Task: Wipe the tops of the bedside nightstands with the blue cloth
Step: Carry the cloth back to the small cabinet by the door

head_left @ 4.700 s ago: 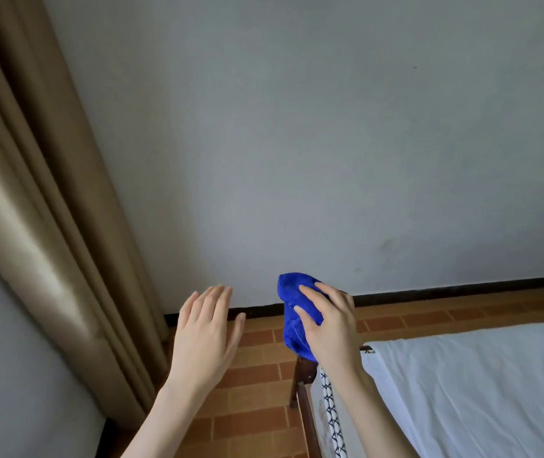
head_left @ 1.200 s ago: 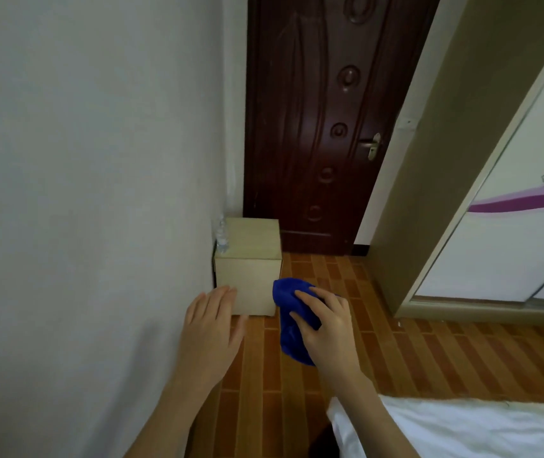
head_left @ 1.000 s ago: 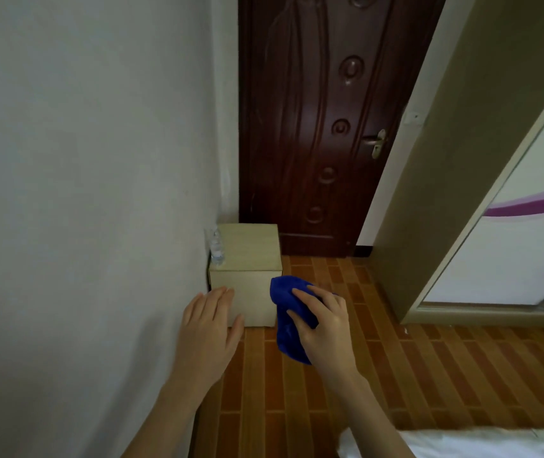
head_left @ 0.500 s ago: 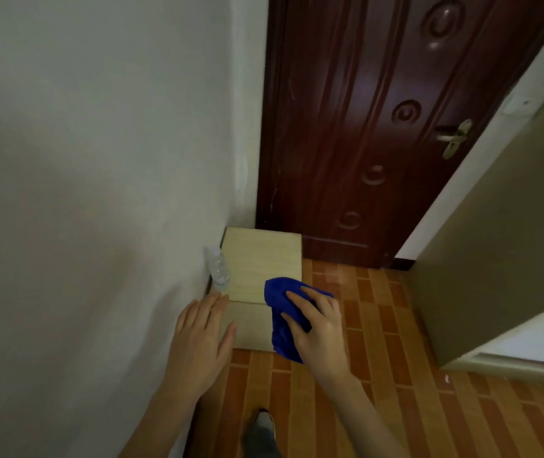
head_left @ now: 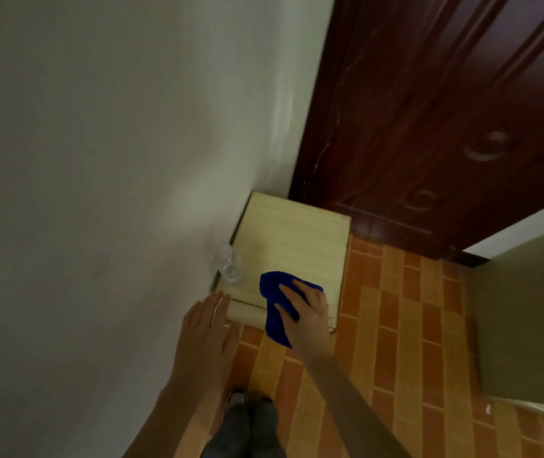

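Right hand (head_left: 307, 312) holds blue cloth (head_left: 275, 292), fingers curled over it. Cloth bunched up, seen over near right part of nightstand (head_left: 293, 239) top, one end hanging past near edge. Cannot tell if cloth touches top. Left hand (head_left: 206, 335) flat, fingers straight and close together, holds nothing, by near left corner. Clear bottle (head_left: 227, 266) stands on near left of top, beside white wall (head_left: 115, 143). Dark door (head_left: 446, 110) behind nightstand.
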